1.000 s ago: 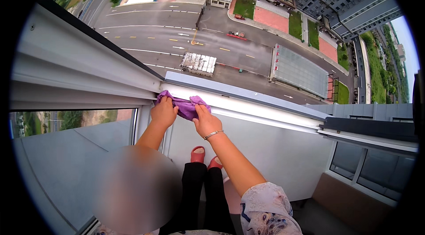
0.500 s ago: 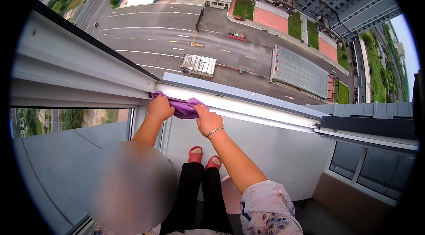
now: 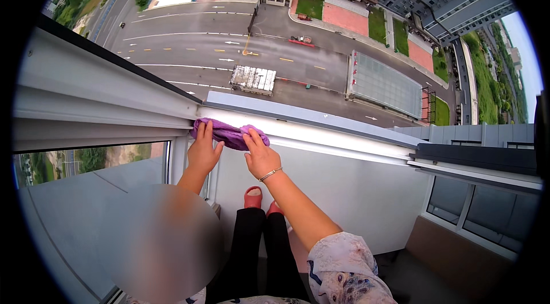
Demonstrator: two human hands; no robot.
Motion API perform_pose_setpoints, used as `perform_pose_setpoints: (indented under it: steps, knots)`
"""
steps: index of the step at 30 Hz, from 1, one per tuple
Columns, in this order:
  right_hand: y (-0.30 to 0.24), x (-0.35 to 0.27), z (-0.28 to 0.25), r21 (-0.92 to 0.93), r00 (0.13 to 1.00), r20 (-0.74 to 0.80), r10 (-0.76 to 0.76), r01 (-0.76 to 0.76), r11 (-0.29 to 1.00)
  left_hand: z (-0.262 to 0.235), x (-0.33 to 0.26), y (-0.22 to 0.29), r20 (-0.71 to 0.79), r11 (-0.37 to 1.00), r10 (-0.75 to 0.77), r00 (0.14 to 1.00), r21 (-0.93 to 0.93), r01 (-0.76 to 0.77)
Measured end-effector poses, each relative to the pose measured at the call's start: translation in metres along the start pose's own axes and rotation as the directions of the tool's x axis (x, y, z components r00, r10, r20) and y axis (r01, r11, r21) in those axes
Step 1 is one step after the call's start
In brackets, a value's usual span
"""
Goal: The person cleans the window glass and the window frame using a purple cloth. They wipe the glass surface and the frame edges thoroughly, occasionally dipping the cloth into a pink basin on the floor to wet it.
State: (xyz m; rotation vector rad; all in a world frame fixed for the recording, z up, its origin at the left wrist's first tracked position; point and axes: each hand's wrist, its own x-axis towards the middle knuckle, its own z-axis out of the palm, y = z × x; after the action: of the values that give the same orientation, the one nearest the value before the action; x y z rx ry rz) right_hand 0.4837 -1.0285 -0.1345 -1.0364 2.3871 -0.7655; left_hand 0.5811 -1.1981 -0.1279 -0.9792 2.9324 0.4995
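A bunched purple cloth [image 3: 232, 137] lies along the inner side of the white window sill [image 3: 309, 133], at the corner by the left frame. My left hand [image 3: 203, 154] rests its outstretched fingers on the cloth's left end, thumb apart. On the cloth's right end lie the spread fingers of my right hand [image 3: 262, 160], a thin bracelet [image 3: 270, 174] round its wrist. Both hands touch the cloth without closing round it. What lies beneath the cloth is hidden.
A white window frame [image 3: 109, 89] runs along the left, above a glass pane [image 3: 91, 166]. Beyond the sill's outer ledge [image 3: 315, 116] is a long drop to a road [image 3: 189, 46]. A white panel [image 3: 344, 195] stands below the sill. My red slippers [image 3: 252, 197] are near it.
My left fingers have gone from a closed grip on the cloth to stretched out over it. My right fingers have also straightened. The cloth has shifted slightly left in the picture.
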Motion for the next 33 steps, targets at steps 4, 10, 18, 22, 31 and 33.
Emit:
perform_pose_setpoints:
  steps: [4,10,18,22,31,33]
  knots:
    - [0.01,-0.007,-0.004,-0.03,0.999,0.053,0.002,0.0,1.0,-0.014,0.013,0.021,0.113,0.997,-0.063,0.992,0.059,0.056]
    - [0.0,0.01,-0.005,-0.117,0.989,0.13,0.075,-0.059,0.991,-0.015,0.021,0.015,0.245,0.985,-0.07,0.967,0.168,0.029]
    - [0.008,-0.007,-0.011,-0.018,0.998,0.068,-0.005,0.006,1.0,0.001,0.008,-0.018,-0.03,0.976,0.203,0.979,-0.071,-0.204]
    - [0.015,-0.021,-0.005,0.001,0.997,0.006,-0.07,0.07,0.998,-0.017,-0.011,0.002,0.07,1.0,-0.004,0.998,0.001,0.004]
    - [0.007,-0.011,-0.011,-0.133,0.986,0.161,0.052,-0.031,0.991,-0.019,0.031,0.011,0.419,0.937,-0.289,0.861,0.308,0.164]
    - [-0.001,-0.006,-0.011,-0.083,0.974,0.217,0.071,-0.054,0.995,-0.011,0.039,-0.002,0.418,0.928,-0.308,0.855,0.331,0.172]
